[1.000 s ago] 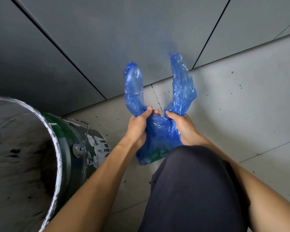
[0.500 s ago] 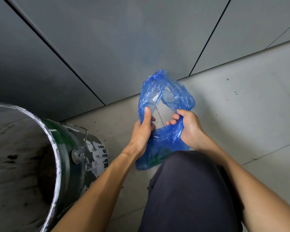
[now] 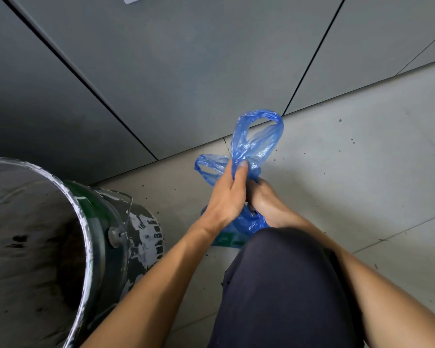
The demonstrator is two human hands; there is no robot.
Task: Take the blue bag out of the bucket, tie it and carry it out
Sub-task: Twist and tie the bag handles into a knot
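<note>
Both hands, left hand [image 3: 226,194] and right hand [image 3: 266,204], grip the blue bag [image 3: 255,144] at its crossed handles (fingers closed); the bucket [image 3: 81,222] beside holds only dark smears.

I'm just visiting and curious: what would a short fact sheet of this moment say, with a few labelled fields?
setting: grey tiled floor beside a grey panelled wall
bag: blue bag, out of the bucket, two handle loops sticking up
left hand: gripping the bag's neck
right hand: gripping the bag, partly hidden behind the left
bucket: paint-stained, standing at the left, no bag in it
knot: cannot tell if finished
</note>
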